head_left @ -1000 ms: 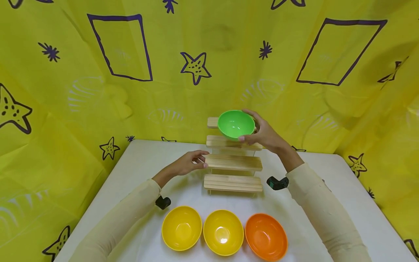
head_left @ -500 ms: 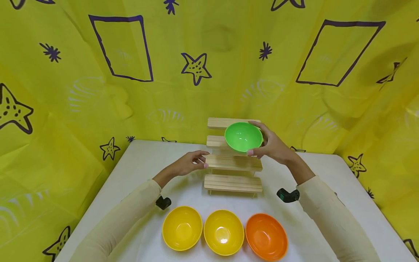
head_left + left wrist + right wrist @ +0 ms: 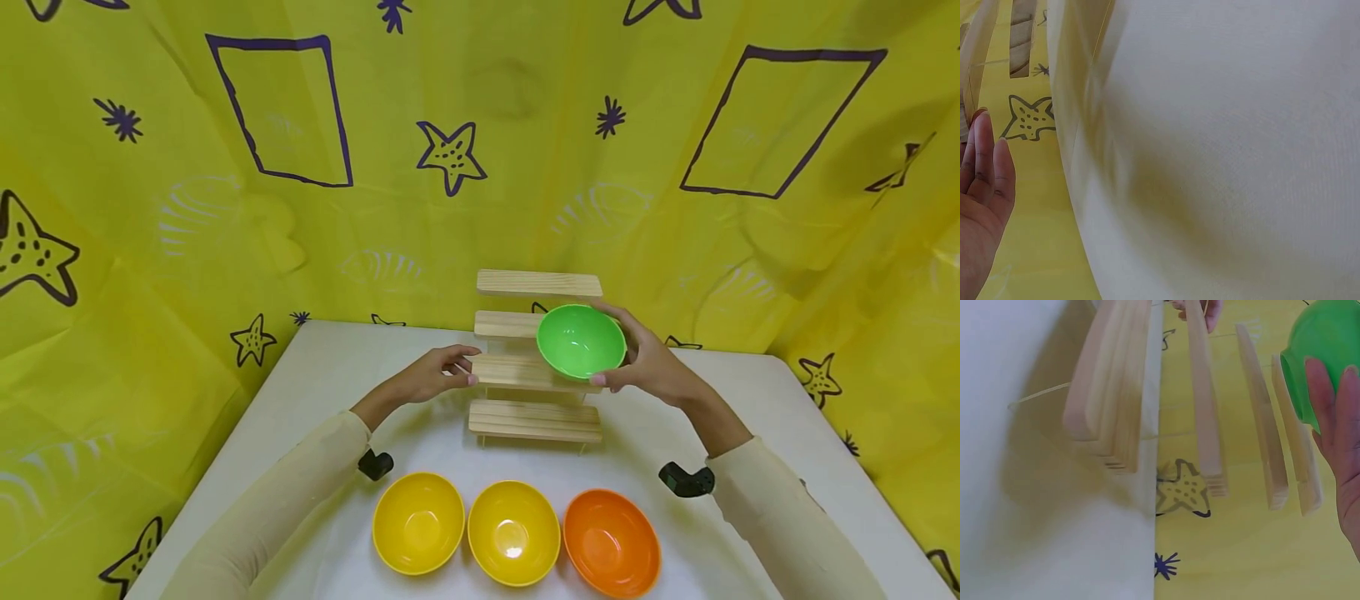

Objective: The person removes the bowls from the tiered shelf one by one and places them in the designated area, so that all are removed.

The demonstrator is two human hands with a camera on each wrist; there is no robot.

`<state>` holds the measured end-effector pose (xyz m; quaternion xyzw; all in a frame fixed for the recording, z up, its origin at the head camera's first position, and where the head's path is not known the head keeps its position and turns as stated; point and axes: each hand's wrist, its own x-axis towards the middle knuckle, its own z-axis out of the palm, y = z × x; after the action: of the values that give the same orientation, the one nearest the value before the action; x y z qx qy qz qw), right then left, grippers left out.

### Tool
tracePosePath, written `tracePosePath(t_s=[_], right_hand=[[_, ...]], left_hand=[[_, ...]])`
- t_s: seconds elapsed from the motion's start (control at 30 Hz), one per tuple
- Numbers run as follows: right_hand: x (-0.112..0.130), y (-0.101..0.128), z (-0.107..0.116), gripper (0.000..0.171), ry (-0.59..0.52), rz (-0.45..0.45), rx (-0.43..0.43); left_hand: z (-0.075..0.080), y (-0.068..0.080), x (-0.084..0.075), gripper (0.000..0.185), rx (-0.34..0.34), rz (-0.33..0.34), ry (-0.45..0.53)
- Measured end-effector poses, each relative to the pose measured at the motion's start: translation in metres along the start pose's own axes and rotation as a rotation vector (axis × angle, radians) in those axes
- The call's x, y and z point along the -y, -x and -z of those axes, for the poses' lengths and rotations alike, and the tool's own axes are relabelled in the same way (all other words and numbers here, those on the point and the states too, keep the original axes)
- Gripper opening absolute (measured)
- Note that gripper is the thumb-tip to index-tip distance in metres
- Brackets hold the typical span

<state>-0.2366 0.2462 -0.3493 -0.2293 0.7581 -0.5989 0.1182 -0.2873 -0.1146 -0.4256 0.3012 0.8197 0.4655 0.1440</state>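
Note:
In the head view, my right hand grips a green bowl at its right side, thumb at the near rim and fingers round the far side. The bowl is in front of the right part of a wooden tiered stand, hiding parts of its middle planks. The right wrist view shows fingers against the wall of the green bowl beside the stand's planks. My left hand holds the left end of the stand's second plank from the front. Only part of my left hand shows in the left wrist view.
Two yellow bowls and an orange bowl stand in a row near the front of the white table. Yellow cloth with drawn starfish hangs behind and at both sides.
My right hand has brought the green bowl down, toward me and a little right, away from the top plank, which now shows whole. My left hand stays at the stand.

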Motion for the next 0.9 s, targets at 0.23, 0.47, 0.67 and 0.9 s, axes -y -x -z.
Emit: tracePosePath(t_s=[0.23,0.47,0.67,0.9], right_hand=[[-0.006,0.022,0.003,0.098,0.036,-0.010,-0.033],[-0.015,0.042,0.006,0.097,0.045,-0.026,-0.048],[-0.020,0.055,0.008,0.096,0.056,-0.017,-0.054],[-0.027,0.074,0.010,0.096,0.085,0.009,-0.057]], left_hand=[[-0.001,0.000,0.000,0.052,-0.001,-0.008,0.003],[-0.001,0.000,0.000,0.052,-0.004,0.010,-0.002],[0.000,0.000,0.000,0.052,-0.011,0.002,-0.001],[-0.002,0.000,0.000,0.052,-0.006,0.006,0.000]])
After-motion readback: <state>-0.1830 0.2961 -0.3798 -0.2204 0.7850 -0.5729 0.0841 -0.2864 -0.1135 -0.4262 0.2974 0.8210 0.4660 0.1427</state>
